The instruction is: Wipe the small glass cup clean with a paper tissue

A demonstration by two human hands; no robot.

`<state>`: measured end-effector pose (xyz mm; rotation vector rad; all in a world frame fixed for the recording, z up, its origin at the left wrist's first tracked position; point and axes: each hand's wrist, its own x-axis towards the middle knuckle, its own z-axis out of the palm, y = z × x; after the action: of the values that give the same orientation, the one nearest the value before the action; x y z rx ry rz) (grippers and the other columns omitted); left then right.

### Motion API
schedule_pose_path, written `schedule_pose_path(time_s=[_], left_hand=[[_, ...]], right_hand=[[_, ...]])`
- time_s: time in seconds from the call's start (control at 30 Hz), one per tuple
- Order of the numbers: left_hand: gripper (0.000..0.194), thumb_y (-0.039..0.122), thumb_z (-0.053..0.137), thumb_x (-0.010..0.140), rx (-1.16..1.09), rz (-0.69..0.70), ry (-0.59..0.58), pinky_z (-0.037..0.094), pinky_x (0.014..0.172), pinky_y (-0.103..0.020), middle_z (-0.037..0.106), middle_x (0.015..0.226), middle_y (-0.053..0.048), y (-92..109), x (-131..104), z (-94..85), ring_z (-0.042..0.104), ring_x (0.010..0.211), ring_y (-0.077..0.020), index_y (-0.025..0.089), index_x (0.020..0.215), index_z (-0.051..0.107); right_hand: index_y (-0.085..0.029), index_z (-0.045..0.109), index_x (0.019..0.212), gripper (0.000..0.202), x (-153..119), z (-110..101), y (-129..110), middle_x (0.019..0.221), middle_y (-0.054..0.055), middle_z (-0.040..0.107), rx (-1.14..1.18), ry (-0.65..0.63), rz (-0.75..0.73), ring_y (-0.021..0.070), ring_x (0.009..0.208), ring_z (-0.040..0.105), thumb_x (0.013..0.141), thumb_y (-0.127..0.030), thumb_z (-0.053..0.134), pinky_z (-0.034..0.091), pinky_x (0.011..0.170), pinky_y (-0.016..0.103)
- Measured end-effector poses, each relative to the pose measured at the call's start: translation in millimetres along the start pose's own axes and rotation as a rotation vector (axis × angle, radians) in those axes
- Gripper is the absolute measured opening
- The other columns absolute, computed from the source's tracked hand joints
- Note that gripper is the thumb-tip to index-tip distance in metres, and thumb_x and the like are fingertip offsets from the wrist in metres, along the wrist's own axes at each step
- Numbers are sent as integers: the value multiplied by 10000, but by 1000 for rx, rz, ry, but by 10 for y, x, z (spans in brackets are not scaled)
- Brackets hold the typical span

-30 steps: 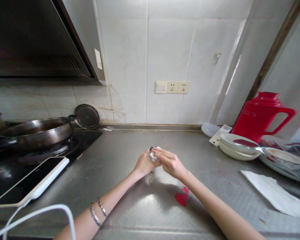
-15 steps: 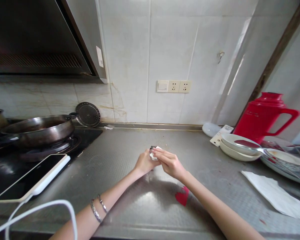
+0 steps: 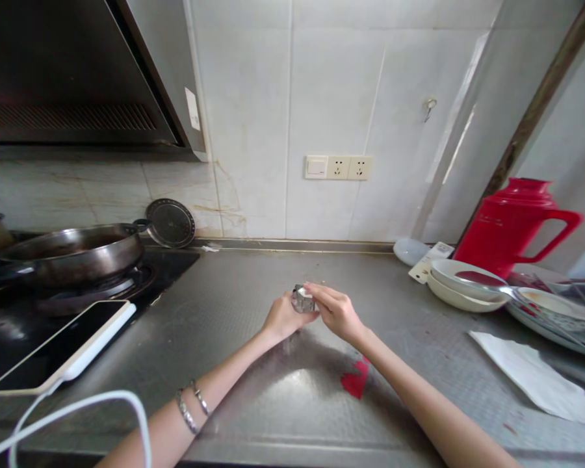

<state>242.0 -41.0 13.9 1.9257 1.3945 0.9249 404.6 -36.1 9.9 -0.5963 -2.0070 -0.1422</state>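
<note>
Item: small shiny metal object (image 3: 302,299), held just above mid-bench (image 3: 253,305). I see the left hand (image 3: 283,317) closed around it from 8 o'clock, and the right hand (image 3: 335,312) closed on it from 3 o'clock, fingertips (image 3: 312,290) pressing a white bit on its top. Surroundings: red scrap (image 3: 355,380) at 5 o'clock; phone (image 3: 63,346) at 9 o'clock; pan (image 3: 73,250) at 10 o'clock; bowls (image 3: 461,286), red jug (image 3: 514,221) at 2 o'clock; paper sheet (image 3: 536,383) at 4 o'clock.
</note>
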Motion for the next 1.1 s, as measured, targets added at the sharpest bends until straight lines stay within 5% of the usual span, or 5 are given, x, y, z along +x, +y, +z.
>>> schedule_pose_path(time_s=[0.2,0.47,0.7,0.93,1.1], left_hand=[[271,375,649,682,-80,-6,-24,449,483,-220,647,587,9,-53,26,23,635,501,-169,183,870,614],[350,466,676,669,-57,4,12,461,536,-232,644,576,14,-69,6,47,650,571,-178,180,862,617],[282,422,658,680,-11,17,14,448,551,-230,654,614,8,-53,22,37,670,638,-199,206,857,620],[458,487,703,630,-39,-9,36,455,561,-247,679,691,-20,-41,-17,59,661,632,-198,167,942,603],[434,513,663,680,-94,-22,16,439,521,-226,665,641,-5,-75,30,14,652,563,-177,160,928,618]], right_hand=[[-168,565,1222,421,15,-25,-74,1170,123,663,4,-121,-193,213,1192,559,876,-20,376,511,988,414],[-197,617,1175,361,-1,1,2,1123,112,686,12,-8,75,208,1055,652,910,-90,396,571,884,351],[-200,571,1239,426,-8,-35,-29,1183,102,659,24,-91,-140,214,1179,570,884,-43,394,524,972,395],[-202,632,1160,323,13,-25,18,1073,100,708,16,0,100,208,1005,675,921,-128,428,580,862,342],[-222,615,1187,357,12,-67,23,1121,89,691,15,-20,2,212,1050,655,906,-105,428,567,894,361]])
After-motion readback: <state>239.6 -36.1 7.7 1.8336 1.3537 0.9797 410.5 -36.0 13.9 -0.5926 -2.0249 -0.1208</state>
